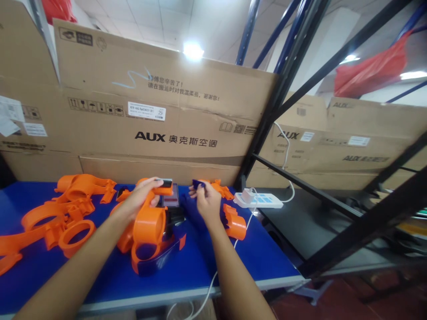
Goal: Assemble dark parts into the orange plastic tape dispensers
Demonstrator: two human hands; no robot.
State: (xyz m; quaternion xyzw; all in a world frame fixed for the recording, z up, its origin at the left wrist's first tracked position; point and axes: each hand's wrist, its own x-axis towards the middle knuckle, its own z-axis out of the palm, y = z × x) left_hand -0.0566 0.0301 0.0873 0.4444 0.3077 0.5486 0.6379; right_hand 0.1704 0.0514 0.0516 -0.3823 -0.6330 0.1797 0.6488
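My left hand [144, 195] is closed around an orange plastic tape dispenser [150, 224], with a black strip at the end near my fingertips. My right hand [207, 202] pinches a small dark blue piece [198, 183] to the right of the dispenser. Beneath it sits a dark blue mass [193, 211], its shape hard to make out against the blue tabletop. A phone-like flat object [171, 198] lies between my hands, partly covered. More orange parts [235, 224] lie just right of my right wrist.
Several orange dispenser frames [75, 238] spread over the left of the blue table [187, 271]. A white power strip [258, 200] with a cable stands at the right, beside a black metal rack [263, 129]. Large cardboard [187, 106] walls off the back.
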